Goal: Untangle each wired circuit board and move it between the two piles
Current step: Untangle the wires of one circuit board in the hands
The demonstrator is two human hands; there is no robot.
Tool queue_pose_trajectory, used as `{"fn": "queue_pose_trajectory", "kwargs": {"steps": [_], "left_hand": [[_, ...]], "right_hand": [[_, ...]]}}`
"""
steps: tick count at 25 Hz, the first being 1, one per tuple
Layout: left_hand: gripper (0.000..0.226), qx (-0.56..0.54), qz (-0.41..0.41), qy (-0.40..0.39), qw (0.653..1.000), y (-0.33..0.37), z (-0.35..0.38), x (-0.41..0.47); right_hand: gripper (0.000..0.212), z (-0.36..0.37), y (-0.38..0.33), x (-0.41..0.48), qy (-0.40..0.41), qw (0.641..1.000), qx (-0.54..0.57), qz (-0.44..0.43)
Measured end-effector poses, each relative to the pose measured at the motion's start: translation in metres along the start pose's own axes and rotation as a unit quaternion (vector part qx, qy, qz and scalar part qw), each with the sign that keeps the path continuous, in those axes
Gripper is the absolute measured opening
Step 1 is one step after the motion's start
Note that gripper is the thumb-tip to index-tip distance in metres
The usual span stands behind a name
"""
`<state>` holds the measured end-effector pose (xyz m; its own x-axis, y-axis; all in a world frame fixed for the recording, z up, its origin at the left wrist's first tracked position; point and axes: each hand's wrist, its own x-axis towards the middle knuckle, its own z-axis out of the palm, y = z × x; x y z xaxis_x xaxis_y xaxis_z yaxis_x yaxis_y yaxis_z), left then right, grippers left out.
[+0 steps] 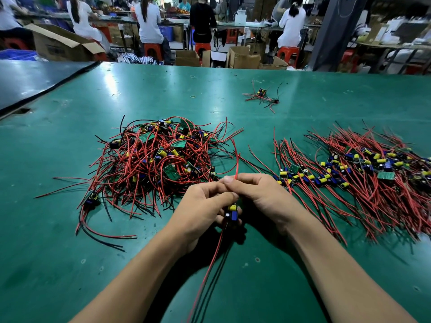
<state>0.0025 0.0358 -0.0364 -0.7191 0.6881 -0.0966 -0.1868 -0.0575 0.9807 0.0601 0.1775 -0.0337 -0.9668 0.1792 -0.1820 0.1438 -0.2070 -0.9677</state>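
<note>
Hands met close together above the green table (70,252), knuckles nearly touching. The left hand (200,206) had its fingers curled round a small circuit board (232,212), whose yellow and blue parts showed in the gap between the two hands. The right hand (263,197) pinched a red wire (237,164) that rose from its fingertips and pointed away from the person. Below the hands, trailing leads (210,271), red and black, ran from the board back toward the person, between the forearms.

Beyond the left hand and out to its left lay the tangled pile (154,159), a heaped knot of red and black wires with green boards and yellow parts jutting at all angles; its nearest strands lay near the left knuckles. To the right of the right hand spread the sorted pile (363,173), its wires roughly parallel and its boards lined in a band. Far ahead of the right hand sat a small cluster (262,97) of wired boards, well apart from both piles, and far ahead of the left hand lay a yellow rubber band (192,96). Past the table's far edge, people (149,22) sat on red stools (152,51).
</note>
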Motion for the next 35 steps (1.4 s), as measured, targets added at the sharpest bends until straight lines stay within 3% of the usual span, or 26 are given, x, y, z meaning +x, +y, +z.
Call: {"fn": "queue_pose_trajectory", "kwargs": {"steps": [2, 5, 8, 11, 14, 17, 20, 22, 24, 27, 32, 35], "left_hand": [[0.009, 0.014, 0.001, -0.006, 1.0, -0.001, 0.001, -0.001], [0.01, 0.074, 0.015, -0.033, 0.997, -0.001, 0.001, -0.002], [0.008, 0.159, 0.041, -0.054, 0.985, -0.001, 0.002, -0.002], [0.008, 0.168, 0.046, -0.051, 0.983, -0.001, 0.002, -0.002], [0.006, 0.154, 0.037, -0.05, 0.986, -0.001, 0.001, -0.001], [0.007, 0.121, 0.023, -0.044, 0.991, -0.001, -0.001, 0.0], [0.012, 0.077, 0.01, -0.041, 0.996, -0.002, 0.0, -0.001], [0.014, 0.035, 0.0, -0.027, 0.999, -0.003, 0.0, 0.0], [0.017, 0.011, -0.001, -0.006, 1.0, -0.003, 0.0, 0.001], [0.018, -0.016, -0.01, 0.0, 1.0, -0.004, -0.001, 0.002], [0.018, -0.02, -0.029, -0.034, 0.999, 0.001, -0.003, 0.0], [0.015, -0.015, -0.038, -0.056, 0.998, 0.003, -0.003, -0.003]], "right_hand": [[0.033, 0.0, 0.001, 0.001, 0.029, 0.999, -0.034, -0.01], [0.035, 0.001, 0.0, 0.005, 0.148, 0.984, -0.092, -0.045], [0.035, -0.004, -0.003, 0.008, 0.211, 0.976, -0.02, -0.045], [0.039, -0.005, -0.01, 0.008, 0.172, 0.977, 0.127, 0.003], [0.035, -0.01, -0.019, 0.006, 0.063, 0.945, 0.309, 0.08], [0.032, -0.012, -0.02, 0.002, -0.018, 0.925, 0.373, 0.072], [0.035, -0.009, -0.017, 0.005, 0.028, 0.95, 0.309, 0.046], [0.04, -0.008, -0.013, 0.005, 0.07, 0.983, 0.168, 0.014], [0.049, -0.004, -0.006, 0.002, 0.039, 0.998, 0.055, 0.013], [0.042, 0.005, 0.0, -0.003, -0.023, 0.999, 0.039, 0.005], [0.031, 0.004, 0.002, 0.002, 0.043, 0.997, -0.008, -0.061], [0.031, -0.005, 0.001, 0.005, 0.135, 0.979, -0.087, -0.128]]}}
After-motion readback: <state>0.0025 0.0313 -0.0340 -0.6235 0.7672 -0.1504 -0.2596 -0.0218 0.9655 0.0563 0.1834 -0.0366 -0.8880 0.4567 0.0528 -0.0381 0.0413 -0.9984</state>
